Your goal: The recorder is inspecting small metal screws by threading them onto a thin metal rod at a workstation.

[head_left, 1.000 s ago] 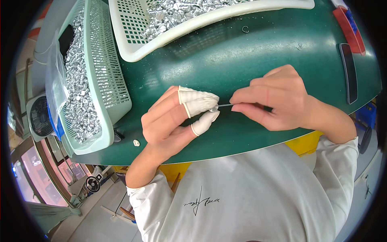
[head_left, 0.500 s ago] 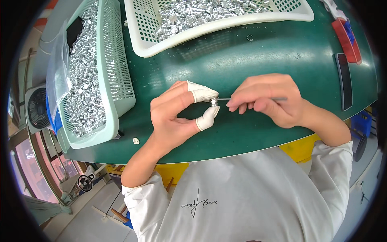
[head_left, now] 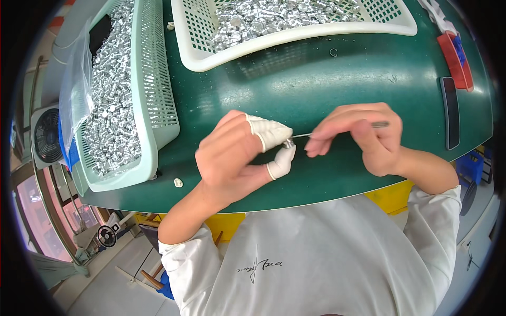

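My left hand (head_left: 226, 152), with white finger cots on the thumb and fingers, pinches a small shiny metal part (head_left: 288, 143) above the green table. From the right, my right hand (head_left: 369, 134) holds a thin metal rod tool (head_left: 380, 125) between thumb and fingers. The tool's narrow shaft reaches the part at my left fingertips; its exact tip is hidden there. Motion slightly blurs the right fingers. Most of the part is covered by the finger cots.
A white basket (head_left: 295, 32) of similar metal parts stands at the back. Another, pale green basket (head_left: 150, 89) full of them stands at the left. To the right lie a dark phone (head_left: 450, 113) and a red bin (head_left: 456, 63). A crumpled white bit (head_left: 178, 183) sits near the front edge.
Both hands have shifted slightly right and nearer to me. The left fingers have turned, tilting the metal part, and the right hand's fingers have straightened somewhat along the tool.
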Action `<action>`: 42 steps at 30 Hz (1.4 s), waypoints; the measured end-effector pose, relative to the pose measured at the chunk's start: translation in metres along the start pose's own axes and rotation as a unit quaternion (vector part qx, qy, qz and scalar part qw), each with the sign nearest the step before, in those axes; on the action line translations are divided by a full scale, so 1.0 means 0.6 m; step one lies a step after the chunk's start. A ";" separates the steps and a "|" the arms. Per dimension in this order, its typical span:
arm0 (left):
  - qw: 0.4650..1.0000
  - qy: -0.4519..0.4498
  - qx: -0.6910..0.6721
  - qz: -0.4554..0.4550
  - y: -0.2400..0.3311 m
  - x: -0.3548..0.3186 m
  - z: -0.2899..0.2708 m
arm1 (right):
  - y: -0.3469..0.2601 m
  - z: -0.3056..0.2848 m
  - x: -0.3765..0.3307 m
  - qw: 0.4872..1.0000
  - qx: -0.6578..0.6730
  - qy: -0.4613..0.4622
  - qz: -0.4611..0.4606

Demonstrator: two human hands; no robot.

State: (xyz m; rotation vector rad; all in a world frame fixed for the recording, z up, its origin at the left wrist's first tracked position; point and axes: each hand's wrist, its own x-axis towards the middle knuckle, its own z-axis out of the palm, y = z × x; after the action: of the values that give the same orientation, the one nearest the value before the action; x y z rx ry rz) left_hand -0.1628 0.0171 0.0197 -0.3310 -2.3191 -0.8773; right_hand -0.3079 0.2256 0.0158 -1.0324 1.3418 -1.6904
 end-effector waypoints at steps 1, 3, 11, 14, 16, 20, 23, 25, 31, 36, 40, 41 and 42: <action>0.993 -0.013 -0.081 -0.089 0.001 -0.002 -0.005 | -0.003 -0.009 0.005 0.997 -0.051 -0.023 -0.059; 0.969 -0.046 -0.181 -0.159 -0.004 -0.007 -0.010 | -0.008 -0.016 0.006 0.987 -0.104 -0.047 -0.117; 0.880 -0.041 -0.365 -0.302 0.017 -0.007 -0.006 | -0.006 -0.018 -0.011 0.981 -0.061 0.032 -0.183; 0.946 0.014 -0.228 -0.231 -0.009 -0.008 -0.019 | -0.016 -0.061 0.003 0.975 0.017 0.148 -0.163; 0.938 0.049 -0.251 -0.234 -0.015 -0.001 -0.026 | -0.011 -0.044 0.006 0.977 -0.033 0.145 -0.154; 0.868 0.119 -0.341 -0.339 -0.022 -0.008 -0.024 | 0.005 -0.032 0.015 0.983 -0.139 0.006 -0.121; 0.841 0.135 -0.351 -0.389 -0.032 -0.001 -0.024 | 0.012 -0.041 0.024 0.969 -0.209 -0.014 -0.131; 0.830 0.149 -0.352 -0.407 -0.039 -0.001 -0.026 | 0.014 -0.041 0.025 0.978 -0.184 0.021 -0.095; 0.809 0.128 -0.410 -0.401 -0.035 -0.006 -0.028 | 0.004 -0.047 0.032 0.983 -0.173 0.057 -0.025; 0.851 0.089 -0.428 -0.292 -0.040 -0.015 -0.022 | 0.013 -0.047 0.030 0.973 -0.215 0.028 -0.080; 0.871 0.075 -0.374 -0.309 -0.028 -0.007 -0.016 | 0.012 -0.049 0.031 0.970 -0.226 0.017 -0.087; 0.898 0.071 -0.325 -0.288 -0.025 -0.005 -0.015 | 0.013 -0.050 0.031 0.969 -0.231 0.011 -0.082; 0.922 0.066 -0.276 -0.264 -0.022 -0.003 -0.014 | 0.013 -0.051 0.031 0.968 -0.237 0.005 -0.078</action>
State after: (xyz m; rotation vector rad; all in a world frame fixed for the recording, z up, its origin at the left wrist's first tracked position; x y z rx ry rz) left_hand -0.1630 0.0013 0.0167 0.1434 -2.0171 -1.7682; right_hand -0.3426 0.2193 0.0070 -1.4288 1.7607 -1.5160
